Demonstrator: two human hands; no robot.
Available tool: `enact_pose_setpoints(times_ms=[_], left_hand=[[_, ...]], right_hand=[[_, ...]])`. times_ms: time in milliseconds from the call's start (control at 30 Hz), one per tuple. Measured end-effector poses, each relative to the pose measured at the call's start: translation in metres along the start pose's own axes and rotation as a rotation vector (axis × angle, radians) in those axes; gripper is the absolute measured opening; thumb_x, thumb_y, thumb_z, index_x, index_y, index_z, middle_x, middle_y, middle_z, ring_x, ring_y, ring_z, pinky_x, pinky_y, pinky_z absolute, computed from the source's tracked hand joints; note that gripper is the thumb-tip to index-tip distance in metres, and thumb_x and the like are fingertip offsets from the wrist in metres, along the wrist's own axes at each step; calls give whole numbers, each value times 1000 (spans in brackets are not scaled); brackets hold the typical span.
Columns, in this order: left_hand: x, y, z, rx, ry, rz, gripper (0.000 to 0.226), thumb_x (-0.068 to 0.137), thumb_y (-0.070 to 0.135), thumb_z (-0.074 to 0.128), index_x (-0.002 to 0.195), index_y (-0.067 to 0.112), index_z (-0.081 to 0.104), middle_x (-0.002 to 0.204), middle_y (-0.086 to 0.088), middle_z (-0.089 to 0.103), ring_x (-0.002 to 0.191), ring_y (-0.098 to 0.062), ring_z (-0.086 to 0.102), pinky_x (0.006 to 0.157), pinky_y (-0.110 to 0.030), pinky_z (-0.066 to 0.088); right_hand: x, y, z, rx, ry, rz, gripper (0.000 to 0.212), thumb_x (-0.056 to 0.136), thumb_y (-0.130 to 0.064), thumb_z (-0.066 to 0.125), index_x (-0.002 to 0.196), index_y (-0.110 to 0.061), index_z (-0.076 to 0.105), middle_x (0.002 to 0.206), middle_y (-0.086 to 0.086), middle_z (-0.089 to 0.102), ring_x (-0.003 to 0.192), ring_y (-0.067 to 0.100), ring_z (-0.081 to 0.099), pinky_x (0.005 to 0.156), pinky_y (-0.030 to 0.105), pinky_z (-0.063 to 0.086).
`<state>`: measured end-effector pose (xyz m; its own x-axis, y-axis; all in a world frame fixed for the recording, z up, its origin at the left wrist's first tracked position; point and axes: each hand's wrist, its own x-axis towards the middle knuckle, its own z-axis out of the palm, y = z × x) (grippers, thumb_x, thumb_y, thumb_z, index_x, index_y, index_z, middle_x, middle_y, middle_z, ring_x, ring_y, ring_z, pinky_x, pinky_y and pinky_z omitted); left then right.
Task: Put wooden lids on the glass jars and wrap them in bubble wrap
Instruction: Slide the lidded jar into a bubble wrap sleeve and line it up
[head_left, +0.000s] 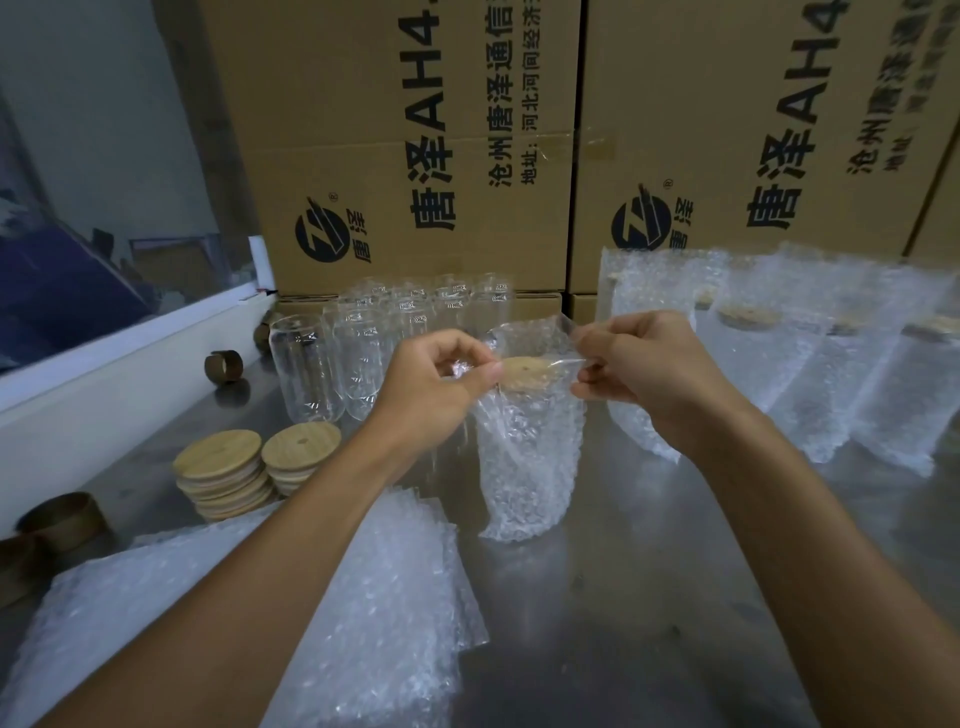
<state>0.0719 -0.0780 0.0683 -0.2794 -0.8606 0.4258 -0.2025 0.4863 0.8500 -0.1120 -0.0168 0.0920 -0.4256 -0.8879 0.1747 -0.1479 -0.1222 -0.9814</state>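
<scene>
My left hand (441, 384) pinches the left edge of the bubble wrap bag (524, 457) between thumb and curled fingers, and my right hand (644, 374) pinches the right edge of its open mouth the same way, so the top is pulled wide between them. Inside the bag a glass jar (522, 441) stands upright on the steel table (649, 597), just ahead of me at twelve o'clock, with a wooden lid (524, 373) seated on its top and showing through the opening. At ten o'clock from the bagged jar a cluster of bare glass jars (374, 338) stands upright, close together, in front of the cardboard boxes (415, 156). At eight o'clock two stacks of wooden lids (249, 473) sit side by side, touching. A pile of flat bubble wrap bags (260, 623) lies under my left forearm at about seven o'clock. From two to three o'clock a row of wrapped jars (810, 374) stands, their lids dimly visible through the wrap. Brown rings (223, 366) lie along the white ledge at nine o'clock; I cannot tell what they are.
</scene>
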Motion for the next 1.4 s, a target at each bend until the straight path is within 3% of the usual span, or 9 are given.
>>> enact_pose_setpoints(times_ms=[133, 267, 400, 667, 767, 900, 1000, 1133, 1400], left_hand=[[-2, 0, -4, 72, -21, 70, 19, 84, 11, 77, 87, 28, 68, 95, 11, 70, 91, -1, 64, 81, -8, 46], [-5, 1, -8, 162, -152, 80, 39, 67, 55, 76, 101, 37, 68, 110, 18, 65, 100, 4, 57, 78, -14, 43], [-1, 0, -8, 222, -107, 95, 12, 80, 26, 81, 81, 23, 69, 95, 6, 69, 87, -6, 61, 82, -33, 49], [7, -4, -5, 9, 101, 46, 21, 91, 3, 68, 79, 17, 58, 92, -11, 72, 86, -25, 71, 81, -45, 60], [7, -5, -3, -9, 121, 33, 21, 92, 3, 68, 80, 17, 57, 86, -11, 71, 73, -17, 68, 74, -40, 59], [6, -5, 1, -24, 112, 43, 21, 94, 5, 65, 83, 19, 54, 90, -8, 67, 77, -14, 65, 78, -40, 58], [2, -6, 2, -116, 38, -6, 29, 85, 27, 75, 100, 26, 51, 112, -5, 64, 100, -14, 67, 77, -33, 58], [-3, -13, 5, -135, -136, -134, 103, 53, 50, 87, 138, 39, 31, 137, 5, 44, 119, -12, 51, 87, -24, 48], [2, -18, 16, -215, 1, -63, 6, 81, 25, 78, 84, 21, 74, 82, 11, 76, 74, 4, 69, 61, -10, 50]], right_hand=[[-1, -5, -5, -3, 0, 2, 11, 91, 0, 69, 81, 2, 73, 55, 3, 63, 48, 9, 63, 51, 23, 57], [-3, -9, -11, -57, -11, 11, 17, 91, -6, 69, 75, -3, 69, 52, 2, 64, 47, 12, 64, 48, 24, 56], [-1, -9, -16, -96, 14, -13, 18, 91, -11, 66, 74, -5, 67, 50, -1, 63, 45, 11, 62, 45, 21, 52], [2, -1, -17, -1, -103, -59, 19, 92, -28, 68, 80, -15, 62, 67, -4, 57, 62, 12, 56, 61, 23, 51], [7, 12, -25, -154, -276, -141, 76, 72, -66, 78, 134, -29, 53, 121, -10, 57, 106, 5, 59, 90, 28, 50], [15, 34, -24, -265, -507, -138, 126, 55, -49, 97, 155, -48, 19, 125, -30, 40, 110, -8, 46, 77, 9, 48], [21, 48, -16, -196, -566, -160, 91, 62, -28, 94, 137, -41, 44, 119, -34, 64, 110, -7, 63, 77, 9, 53], [20, 46, -12, -143, -487, -220, 61, 64, -36, 88, 119, -35, 62, 110, -19, 74, 103, 1, 70, 78, 13, 54], [19, 39, -10, -83, -317, -354, 19, 75, -29, 81, 85, -13, 78, 89, 8, 77, 83, 32, 70, 79, 31, 54]])
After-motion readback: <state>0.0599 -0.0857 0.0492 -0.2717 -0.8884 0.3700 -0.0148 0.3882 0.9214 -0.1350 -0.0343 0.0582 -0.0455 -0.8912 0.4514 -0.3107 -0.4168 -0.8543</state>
